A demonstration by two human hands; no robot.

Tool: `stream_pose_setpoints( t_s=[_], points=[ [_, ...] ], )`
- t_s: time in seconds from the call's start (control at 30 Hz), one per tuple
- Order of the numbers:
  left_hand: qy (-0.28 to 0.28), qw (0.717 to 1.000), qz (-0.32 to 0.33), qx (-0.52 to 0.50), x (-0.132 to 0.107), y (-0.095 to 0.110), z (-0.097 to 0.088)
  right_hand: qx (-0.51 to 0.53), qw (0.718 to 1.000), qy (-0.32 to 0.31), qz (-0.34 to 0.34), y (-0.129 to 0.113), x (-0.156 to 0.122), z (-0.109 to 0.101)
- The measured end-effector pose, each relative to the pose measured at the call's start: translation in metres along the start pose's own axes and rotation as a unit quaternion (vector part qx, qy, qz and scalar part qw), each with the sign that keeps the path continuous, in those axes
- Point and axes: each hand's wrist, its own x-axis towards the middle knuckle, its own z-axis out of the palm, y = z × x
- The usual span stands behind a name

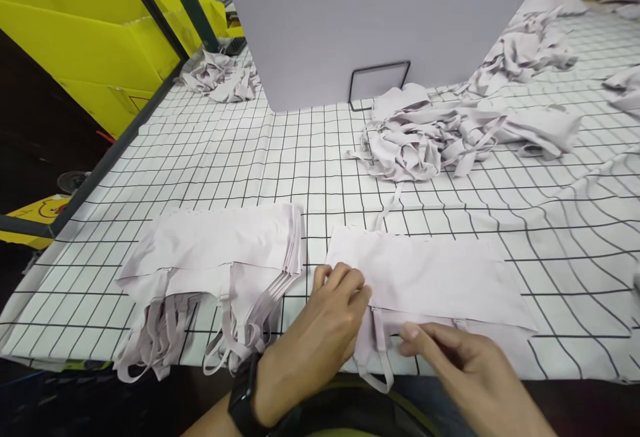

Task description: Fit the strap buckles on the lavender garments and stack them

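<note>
A pale pink strappy top (425,277) lies flat on the checked tablecloth in front of me, one loop of strap hanging over the table's front edge. My left hand (335,317), with a black watch on the wrist, has its fingers curled onto the top's left end. At the lower edge, my right hand (465,363) has its thumb and bent fingers closed on the cloth near a strap; the exact grip is partly hidden. Left of my hands sits a neat stack of similar strappy tops (215,243), their straps dangling at the front.
Behind the top is a crumpled heap of pink garments (415,143), with further piles (530,50) at back right and a small pile (220,77) at back left. A grey panel (380,17) stands upright at the back. Yellow boxes (95,43) flank the table's left rail.
</note>
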Motion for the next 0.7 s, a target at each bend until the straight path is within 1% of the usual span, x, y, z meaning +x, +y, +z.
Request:
stream_pose_setpoints(
  t_s=[0.07, 0.1, 0.17, 0.2, 0.23, 0.27, 0.33, 0.4, 0.47, 0.57, 0.7],
  points=[
    [0.003, 0.999, -0.033, -0.02, -0.009, -0.003, -0.01, -0.07, 0.994, 0.089, -0.011, 0.002, 0.005, -0.029],
    [0.016, 0.998, -0.053, -0.028, -0.011, -0.006, -0.014, -0.109, 0.984, 0.138, -0.012, 0.003, 0.011, -0.046],
    [0.044, 0.994, -0.092, -0.03, -0.01, -0.015, -0.022, -0.18, 0.953, 0.242, -0.022, 0.003, 0.028, -0.078],
    [0.052, 0.992, -0.11, -0.024, -0.005, -0.021, -0.025, -0.211, 0.939, 0.271, -0.026, 0.003, 0.037, -0.091],
    [0.049, 0.99, -0.129, -0.017, 0.002, -0.027, -0.027, -0.229, 0.93, 0.285, -0.028, 0.003, 0.047, -0.102],
    [0.036, 0.989, -0.145, -0.011, 0.012, -0.032, -0.028, -0.241, 0.928, 0.283, -0.03, 0.003, 0.056, -0.109],
    [0.001, 0.985, -0.172, -0.01, 0.033, -0.041, -0.03, -0.249, 0.932, 0.261, -0.039, 0.001, 0.073, -0.116],
    [-0.027, 0.98, -0.194, -0.015, 0.054, -0.048, -0.029, -0.252, 0.936, 0.242, -0.046, -0.003, 0.085, -0.114],
    [-0.045, 0.977, -0.21, -0.014, 0.068, -0.054, -0.028, -0.251, 0.94, 0.227, -0.044, -0.007, 0.093, -0.111],
    [-0.053, 0.974, -0.219, -0.017, 0.079, -0.058, -0.027, -0.241, 0.949, 0.202, -0.038, -0.008, 0.101, -0.111],
    [-0.025, 0.972, -0.231, -0.035, 0.079, -0.058, -0.028, -0.212, 0.954, 0.207, -0.055, 0.002, 0.109, -0.117]
  ],
)
